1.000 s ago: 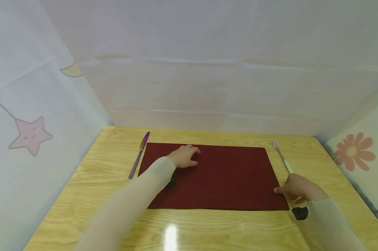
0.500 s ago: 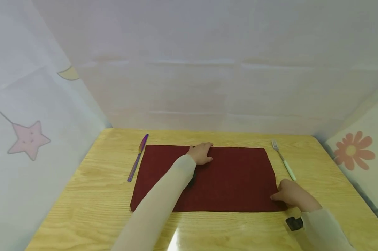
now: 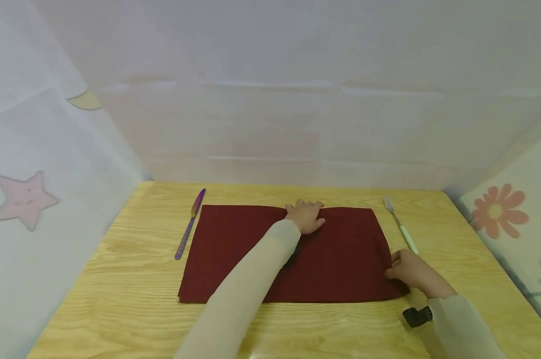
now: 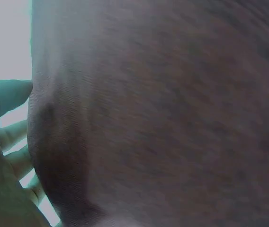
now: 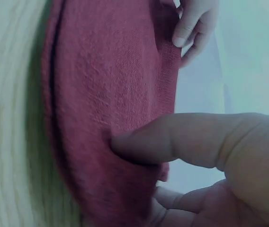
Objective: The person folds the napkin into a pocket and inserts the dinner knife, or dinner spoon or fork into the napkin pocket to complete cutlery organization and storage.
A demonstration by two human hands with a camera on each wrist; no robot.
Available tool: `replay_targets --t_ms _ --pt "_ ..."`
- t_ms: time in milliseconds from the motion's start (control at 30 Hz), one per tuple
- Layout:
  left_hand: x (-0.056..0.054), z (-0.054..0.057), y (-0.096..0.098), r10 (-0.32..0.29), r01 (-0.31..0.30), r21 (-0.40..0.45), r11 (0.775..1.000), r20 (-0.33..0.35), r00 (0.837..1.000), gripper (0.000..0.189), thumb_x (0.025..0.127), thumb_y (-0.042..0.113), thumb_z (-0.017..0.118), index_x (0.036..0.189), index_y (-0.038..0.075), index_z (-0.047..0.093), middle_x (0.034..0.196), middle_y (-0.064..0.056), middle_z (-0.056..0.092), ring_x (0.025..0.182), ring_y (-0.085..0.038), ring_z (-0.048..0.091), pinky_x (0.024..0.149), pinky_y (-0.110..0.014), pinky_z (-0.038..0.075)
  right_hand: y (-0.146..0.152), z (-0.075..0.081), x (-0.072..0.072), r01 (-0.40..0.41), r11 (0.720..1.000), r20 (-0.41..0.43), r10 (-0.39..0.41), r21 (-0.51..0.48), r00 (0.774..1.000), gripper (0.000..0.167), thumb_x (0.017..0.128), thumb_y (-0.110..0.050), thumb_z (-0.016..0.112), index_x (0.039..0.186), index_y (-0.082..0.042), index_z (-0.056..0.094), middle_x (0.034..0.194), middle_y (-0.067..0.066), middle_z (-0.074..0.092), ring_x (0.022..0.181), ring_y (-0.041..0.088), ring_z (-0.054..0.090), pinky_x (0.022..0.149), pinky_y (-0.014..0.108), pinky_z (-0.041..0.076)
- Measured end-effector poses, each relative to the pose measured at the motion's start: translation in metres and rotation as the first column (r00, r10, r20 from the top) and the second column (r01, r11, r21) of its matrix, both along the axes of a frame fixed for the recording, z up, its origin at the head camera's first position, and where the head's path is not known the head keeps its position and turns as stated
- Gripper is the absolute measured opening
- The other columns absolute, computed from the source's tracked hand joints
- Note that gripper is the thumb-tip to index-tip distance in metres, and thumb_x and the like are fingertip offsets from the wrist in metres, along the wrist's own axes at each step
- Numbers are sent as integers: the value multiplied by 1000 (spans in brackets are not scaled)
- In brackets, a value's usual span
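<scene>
A dark red cloth (image 3: pixel 234 249) lies as a wide rectangle on the wooden table, its near edge in two layers in the right wrist view. My left hand (image 3: pixel 305 217) grips the middle of its far edge, where the fabric puckers. In the left wrist view the thumb (image 4: pixel 16 92) meets the edge, with the other fingers behind it. My right hand (image 3: pixel 409 269) pinches the right edge near the front corner. Its thumb (image 5: pixel 144 144) presses into the fabric in the right wrist view; the fingers are partly hidden behind.
A purple iridescent knife (image 3: pixel 190 224) lies just left of the cloth. To the right is a fork (image 3: pixel 400 224) with a pale green handle, close to my right hand. White printed sheets (image 3: pixel 261 99) stand behind the table (image 3: pixel 113 279) and at both sides.
My left hand has slid right along the cloth's far edge, which now puckers around it. My right hand has shifted slightly left, and the cloth's right edge has bent inward and risen a little.
</scene>
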State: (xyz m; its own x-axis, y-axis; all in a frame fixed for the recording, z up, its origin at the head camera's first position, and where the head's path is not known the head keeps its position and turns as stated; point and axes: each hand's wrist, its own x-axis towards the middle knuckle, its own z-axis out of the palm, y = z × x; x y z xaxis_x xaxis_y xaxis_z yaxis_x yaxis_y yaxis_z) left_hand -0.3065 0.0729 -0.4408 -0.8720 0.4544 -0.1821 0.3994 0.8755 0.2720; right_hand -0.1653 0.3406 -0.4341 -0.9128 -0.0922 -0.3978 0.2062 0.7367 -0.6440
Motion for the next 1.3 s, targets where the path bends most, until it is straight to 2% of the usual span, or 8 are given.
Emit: replay_targets --t_ms 167,300,433,567,733,933,1167,1300 --pt "-4 6 0 -73 70 97 993 31 997 49 102 43 60 148 26 55 151 4 52 138 -29 44 104 -61 36 -3 -1 -1 11 1000 -33 -11 1 999 13 90 -4 66 84 5 58 74 4 58 67 17 53 61 35 45" --pt "-5 12 -2 -203 185 210 960 70 977 33 102 26 63 135 19 66 138 1 62 119 -20 59 99 -48 47 -4 0 -1 -9 999 -38 7 -47 999 32 95 -6 61 117 17 59 97 14 70 83 23 67 72 42 55" --pt "-2 22 -3 -292 223 315 923 192 937 20 101 25 60 118 15 58 117 -3 60 92 -16 54 79 -30 43 -7 4 3 -17 996 -37 13 -91 999 49 100 -10 57 137 19 44 113 22 67 94 28 68 77 45 56" --pt "5 33 -2 -289 161 403 901 282 915 26 101 35 62 108 15 48 119 -5 59 99 -14 57 78 -29 42 -13 11 6 -38 993 -69 30 -114 997 51 101 -11 57 141 16 41 117 23 66 96 28 68 76 43 56" --pt "13 37 4 -258 130 469 874 220 941 19 107 22 55 124 16 51 135 -9 62 121 -20 61 88 -30 50 -22 19 9 -69 986 -121 51 -153 991 48 102 -9 56 143 11 41 118 24 67 96 27 69 74 41 57" --pt "18 46 10 -196 63 568 820 175 965 45 106 5 48 149 17 46 145 -8 56 129 -19 57 87 -29 50 -26 25 10 -69 979 -192 31 -193 981 35 101 -4 56 132 8 49 113 23 68 88 25 69 69 38 56" --pt "19 60 12 -206 -34 679 734 269 941 51 99 12 57 150 19 49 144 -8 56 126 -20 58 82 -30 50 -29 32 12 -87 976 -269 30 -202 963 38 100 -3 58 137 3 52 121 24 65 96 23 68 71 35 56" --pt "17 63 12 -229 -19 690 724 267 936 61 100 30 65 155 19 43 150 -6 52 132 -17 54 95 -31 51 -30 31 11 -164 954 -336 74 -250 939 30 99 3 56 129 2 57 116 20 66 93 15 66 71 32 56"
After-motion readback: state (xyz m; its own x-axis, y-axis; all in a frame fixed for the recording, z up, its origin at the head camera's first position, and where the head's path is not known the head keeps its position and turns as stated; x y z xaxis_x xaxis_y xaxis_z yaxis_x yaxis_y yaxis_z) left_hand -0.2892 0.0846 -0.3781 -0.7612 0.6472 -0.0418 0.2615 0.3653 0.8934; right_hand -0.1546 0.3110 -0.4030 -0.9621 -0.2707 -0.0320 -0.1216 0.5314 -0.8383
